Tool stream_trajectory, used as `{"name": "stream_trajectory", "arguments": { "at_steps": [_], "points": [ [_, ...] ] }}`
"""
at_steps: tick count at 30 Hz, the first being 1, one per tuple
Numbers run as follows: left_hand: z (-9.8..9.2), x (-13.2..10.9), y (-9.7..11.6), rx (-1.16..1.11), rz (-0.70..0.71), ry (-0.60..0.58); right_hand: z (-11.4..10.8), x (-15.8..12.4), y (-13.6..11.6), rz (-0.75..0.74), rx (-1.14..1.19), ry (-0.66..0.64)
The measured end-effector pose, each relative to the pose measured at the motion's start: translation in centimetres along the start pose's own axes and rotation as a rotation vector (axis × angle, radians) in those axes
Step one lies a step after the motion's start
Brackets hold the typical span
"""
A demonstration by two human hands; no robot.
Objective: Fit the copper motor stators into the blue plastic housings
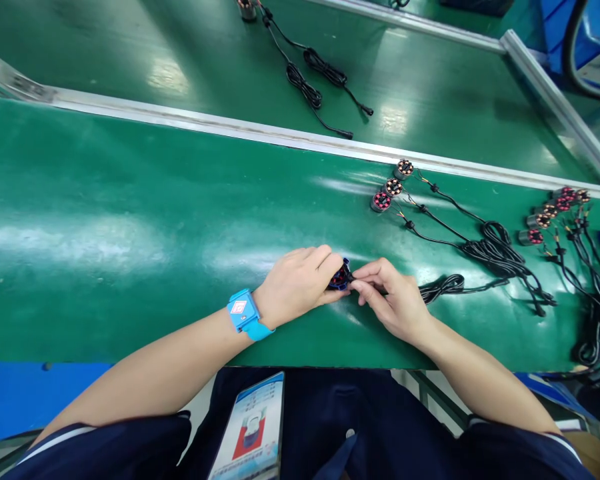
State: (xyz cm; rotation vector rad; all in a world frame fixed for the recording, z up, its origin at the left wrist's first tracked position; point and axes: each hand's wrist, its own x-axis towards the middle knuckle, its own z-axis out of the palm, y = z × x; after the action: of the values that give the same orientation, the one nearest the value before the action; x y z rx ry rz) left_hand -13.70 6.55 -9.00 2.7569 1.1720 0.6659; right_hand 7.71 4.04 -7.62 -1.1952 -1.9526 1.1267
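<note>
My left hand (303,280), with a blue strap (247,315) round its wrist, is closed on a small round motor part (339,276) with a blue rim and reddish windings. The fingers cover much of that part. At its right side, my right hand (393,297) pinches the black cable (351,280) where it meets the part. Beyond the right hand, a bundled black cable (445,287) lies on the green table; the hand hides whether it is the same one.
Three wound motor cores (393,187) with black cables (495,250) lie to the right. Several more cores (547,215) sit at the far right. Behind a metal rail (220,129), two bundled cables (310,83) lie on the green surface (105,60).
</note>
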Motion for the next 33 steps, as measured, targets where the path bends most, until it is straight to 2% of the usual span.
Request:
{"name": "stream_trajectory", "arguments": {
  "at_steps": [5,10,15,19,22,25,28,30,33],
  "points": [
    [-0.2,0.0,-0.4,-0.042,0.008,-0.048,0.0,0.4,0.3,-0.030,-0.047,0.016],
    [-0.5,-0.4,-1.1,-0.133,0.027,-0.120,0.6,0.2,0.6,-0.303,-0.481,0.145],
    [-0.2,-0.4,-1.5,-0.125,0.056,-0.066,0.8,-0.2,0.1,-0.507,-0.973,0.099],
    [-0.8,-0.3,-0.9,-0.125,0.037,-0.113,1.1,-0.6,-1.4,-0.612,-1.231,0.099],
    [-0.9,-0.1,-0.8,-0.101,0.017,-0.145,1.3,-0.8,-1.1,-0.597,-1.221,0.063],
    [-0.9,-0.1,-1.1,-0.096,0.010,-0.152,0.9,-0.8,-0.1,-0.559,-1.017,0.045],
    [-1.0,-0.3,-1.2,-0.111,0.021,-0.158,0.3,-0.6,0.5,-0.591,-0.881,0.062],
    [-1.0,-0.4,-1.2,-0.110,0.029,-0.159,0.2,-0.5,0.3,-0.620,-0.884,0.072],
    [-1.1,-0.4,-1.2,-0.090,0.034,-0.150,0.9,-0.5,-0.7,-0.646,-1.024,0.048]
  ]
}}
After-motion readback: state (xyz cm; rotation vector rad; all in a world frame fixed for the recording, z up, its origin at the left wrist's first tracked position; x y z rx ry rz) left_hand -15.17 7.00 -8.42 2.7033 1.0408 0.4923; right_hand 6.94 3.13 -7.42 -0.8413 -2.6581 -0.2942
